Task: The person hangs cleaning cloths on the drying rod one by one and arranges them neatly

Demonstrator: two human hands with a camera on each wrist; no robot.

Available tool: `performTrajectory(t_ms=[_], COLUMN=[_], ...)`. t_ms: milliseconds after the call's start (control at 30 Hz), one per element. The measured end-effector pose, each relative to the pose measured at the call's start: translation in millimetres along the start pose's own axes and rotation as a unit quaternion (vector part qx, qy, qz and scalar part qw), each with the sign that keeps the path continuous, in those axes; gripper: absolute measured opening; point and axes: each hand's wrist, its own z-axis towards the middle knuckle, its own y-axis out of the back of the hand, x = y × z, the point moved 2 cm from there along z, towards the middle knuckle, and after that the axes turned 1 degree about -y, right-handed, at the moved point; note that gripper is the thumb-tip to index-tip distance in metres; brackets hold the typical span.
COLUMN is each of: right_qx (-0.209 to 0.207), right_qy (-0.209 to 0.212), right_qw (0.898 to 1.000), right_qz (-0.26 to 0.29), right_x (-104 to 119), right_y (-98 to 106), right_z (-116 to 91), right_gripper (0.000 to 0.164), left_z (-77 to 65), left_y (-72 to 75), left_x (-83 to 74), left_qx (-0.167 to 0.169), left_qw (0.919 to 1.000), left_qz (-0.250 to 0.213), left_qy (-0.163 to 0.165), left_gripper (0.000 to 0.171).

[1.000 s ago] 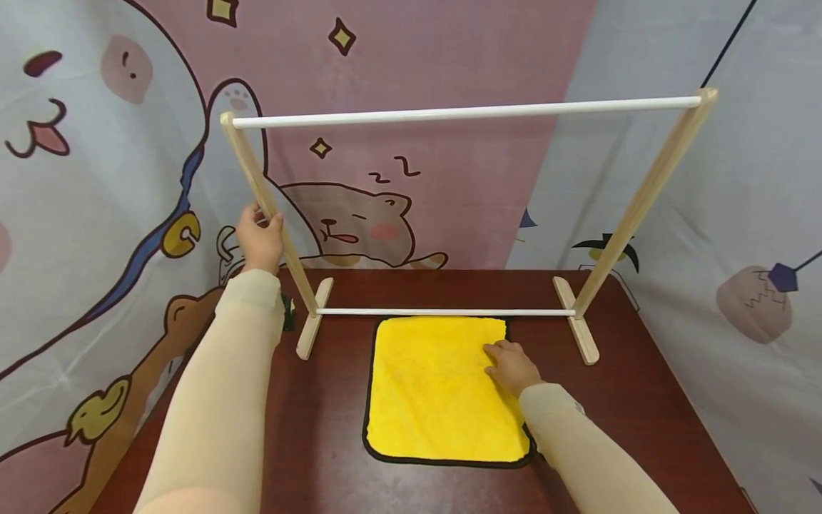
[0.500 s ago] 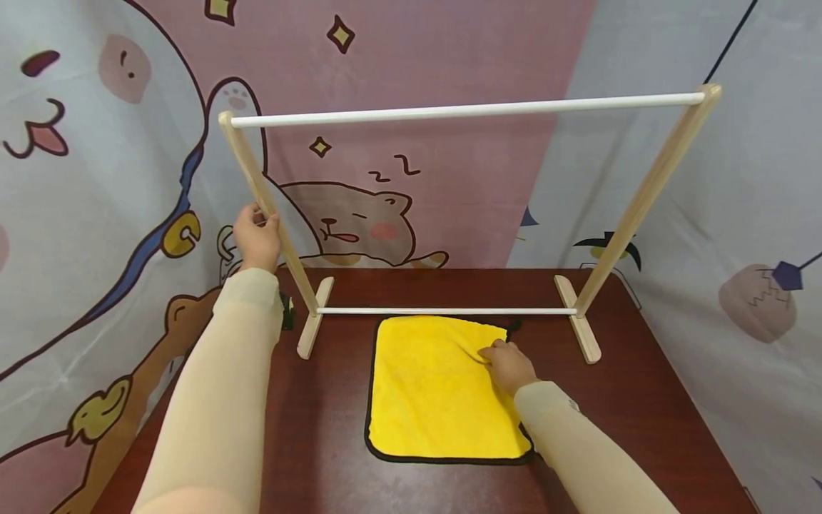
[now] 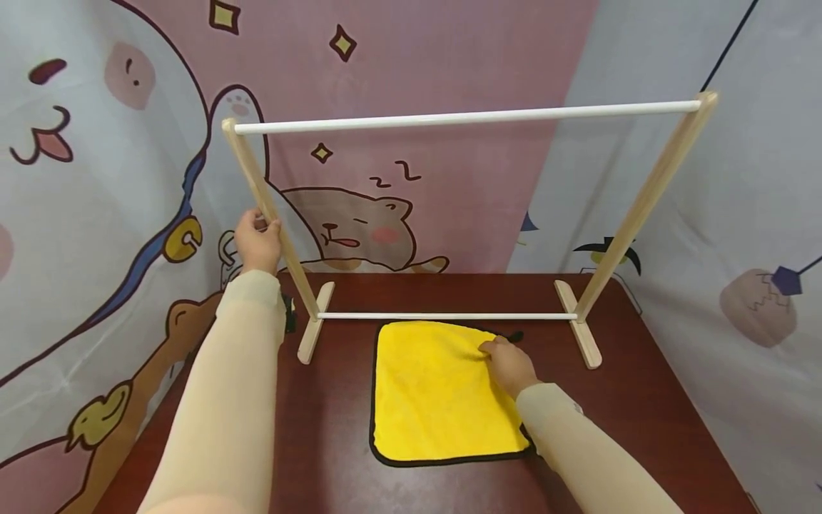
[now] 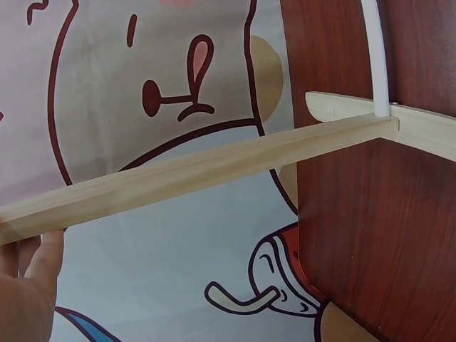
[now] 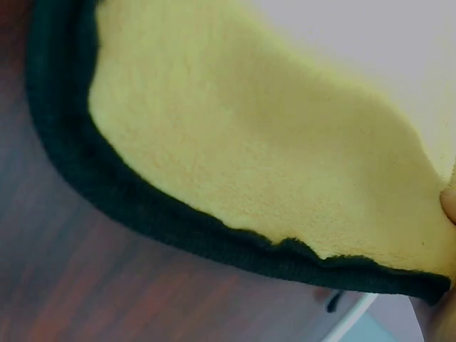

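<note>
A drying rack with pale wooden posts (image 3: 297,265) and white rails (image 3: 462,118) stands on the table in the head view. My left hand (image 3: 258,241) holds its left post partway up; in the left wrist view the thumb and fingers (image 4: 46,260) meet the post from below. In front of the rack lies a yellow towel (image 3: 443,400) with a black border. My right hand (image 3: 510,365) pinches the towel near its far right corner. The right wrist view shows the towel's yellow pile (image 5: 235,164) close up, with fingertips (image 5: 449,206) at the right edge.
The dark red-brown table (image 3: 642,428) carries the rack and towel. A cartoon-printed curtain (image 3: 449,200) hangs behind and at both sides. A small dark object (image 3: 290,314) sits beside the left sleeve, partly hidden.
The right hand has gone from lying on the towel to pinching it and has drawn slightly left. The towel's far right part has bunched and shifted. The left hand stays on the post.
</note>
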Motion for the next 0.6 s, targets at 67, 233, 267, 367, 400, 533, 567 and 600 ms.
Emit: performTrajectory(t_ms=[67,233,267,367,400,533,567,600], right_qx=[-0.010,-0.048,-0.057,-0.081,-0.087,-0.103,-0.105,-0.108], right_qy=[0.000,0.016,0.020,0.033,0.037,0.044,0.043,0.044], right_qw=[1.000,0.998,0.998,0.995,0.995,0.993,0.992,0.992], right_qz=[0.008,0.025,0.028,0.036,0.039,0.046,0.048,0.050], right_x=[2.2,7.6,9.0,14.0,16.1,23.4,25.3,27.2], right_y=[4.1,14.4,16.7,24.8,27.8,39.7,43.1,46.4], right_z=[-1.5,-1.8,-1.1,1.4,2.3,6.6,7.8,9.0], right_gripper=[0.022,0.022,0.022,0.021,0.021,0.021,0.021,0.021], left_z=[-1.2,-2.5,-2.5,-2.3,-2.1,-1.8,-1.8,-1.8], left_y=[0.1,0.0,0.1,0.8,1.0,1.4,1.4,1.4], left_x=[1.7,3.2,3.1,1.9,1.5,-0.4,-0.9,-1.6], left_qx=[0.003,0.006,0.006,0.007,0.008,0.007,0.006,0.005], left_qw=[1.0000,1.0000,1.0000,0.9999,0.9999,0.9999,0.9999,0.9999], left_qz=[0.003,0.001,0.000,-0.002,-0.003,-0.004,-0.004,-0.004], left_qy=[0.005,0.006,0.006,0.008,0.009,0.010,0.010,0.010], left_gripper=[0.039,0.040,0.040,0.041,0.041,0.041,0.041,0.041])
